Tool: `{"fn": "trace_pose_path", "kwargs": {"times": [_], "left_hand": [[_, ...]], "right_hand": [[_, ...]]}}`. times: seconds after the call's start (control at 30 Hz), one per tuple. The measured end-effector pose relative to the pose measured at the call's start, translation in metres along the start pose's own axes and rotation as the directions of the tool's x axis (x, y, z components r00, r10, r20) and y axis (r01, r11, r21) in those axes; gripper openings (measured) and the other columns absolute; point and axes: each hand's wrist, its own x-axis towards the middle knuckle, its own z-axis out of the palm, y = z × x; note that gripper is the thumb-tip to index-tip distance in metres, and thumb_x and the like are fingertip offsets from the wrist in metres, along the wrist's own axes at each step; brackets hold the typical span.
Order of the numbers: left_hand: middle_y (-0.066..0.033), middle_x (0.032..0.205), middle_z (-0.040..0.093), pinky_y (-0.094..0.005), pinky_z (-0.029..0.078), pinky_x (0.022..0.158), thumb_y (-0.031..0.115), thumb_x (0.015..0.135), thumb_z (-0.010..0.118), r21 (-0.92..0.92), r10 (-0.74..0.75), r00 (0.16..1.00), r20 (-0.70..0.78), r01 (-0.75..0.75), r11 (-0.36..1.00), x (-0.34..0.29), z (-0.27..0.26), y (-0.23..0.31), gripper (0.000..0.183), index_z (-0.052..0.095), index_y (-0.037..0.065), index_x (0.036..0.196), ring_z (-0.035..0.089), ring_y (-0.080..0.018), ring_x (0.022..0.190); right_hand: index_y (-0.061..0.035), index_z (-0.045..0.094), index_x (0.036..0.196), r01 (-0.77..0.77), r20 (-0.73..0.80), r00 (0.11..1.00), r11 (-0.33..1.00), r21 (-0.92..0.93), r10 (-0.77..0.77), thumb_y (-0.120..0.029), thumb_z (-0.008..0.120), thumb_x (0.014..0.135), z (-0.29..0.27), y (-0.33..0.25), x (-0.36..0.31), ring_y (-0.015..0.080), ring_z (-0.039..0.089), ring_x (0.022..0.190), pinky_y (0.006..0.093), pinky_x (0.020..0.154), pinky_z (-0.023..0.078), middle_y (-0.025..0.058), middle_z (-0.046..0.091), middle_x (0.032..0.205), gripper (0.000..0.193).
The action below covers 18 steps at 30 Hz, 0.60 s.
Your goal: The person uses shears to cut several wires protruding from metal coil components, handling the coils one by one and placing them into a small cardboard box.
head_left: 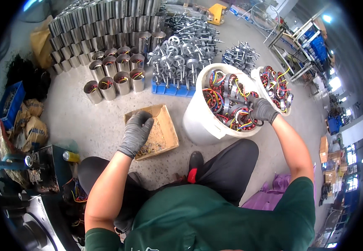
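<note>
My left hand [136, 133], in a grey glove, hovers over a shallow cardboard box [171, 133] with small brown scraps on its bottom. Its thumb stands apart from the bent fingers, and nothing shows between them. At the right rim of a big white bucket [198, 121] is my right hand [263, 111], also gloved, with its fingers curled in. A dark loop shows below those fingers; what they grip is too unclear to name. Motor stators [215, 100] with red windings and coloured wires fill the bucket.
A second white tub [288, 111] of stators stands right of the bucket. Ahead are rotors on shafts [177, 58] piled over a blue crate [164, 88]. Steel cylinders [121, 81], several with wired stators inside, stand left. A machine [45, 167] and yellow can [70, 156] are near my left knee.
</note>
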Motion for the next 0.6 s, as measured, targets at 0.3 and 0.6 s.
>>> {"fn": "trace_pose_path", "kwargs": {"times": [0.3,0.6], "left_hand": [[-0.0121,0.099,0.066,-0.0339,0.052,0.082,0.001,0.088,0.066,-0.099,0.425,0.903,0.054,-0.419,0.903,-0.027,0.016,0.071,0.014,0.065,0.001,0.102,0.065,-0.0243,0.092],[-0.0131,0.131,0.06,-0.045,0.055,0.083,0.002,0.081,0.06,0.415,0.144,0.937,0.317,-0.273,0.868,-0.039,0.034,0.06,0.048,0.057,0.008,0.128,0.063,-0.0364,0.107]], "right_hand": [[0.0001,0.06,0.12,0.321,-0.477,0.878,0.704,0.633,0.029,-0.026,0.088,0.069,-0.035,-0.119,-0.022,0.0159,0.064,0.077,0.0318,0.07,0.053,0.0092,0.069,0.088,0.063],[-0.0037,0.059,0.115,0.473,-0.582,0.812,0.638,0.608,-0.048,-0.018,0.086,0.067,0.031,-0.256,-0.015,0.0107,0.056,0.06,0.0287,0.056,0.049,0.0012,0.059,0.068,0.056]]}}
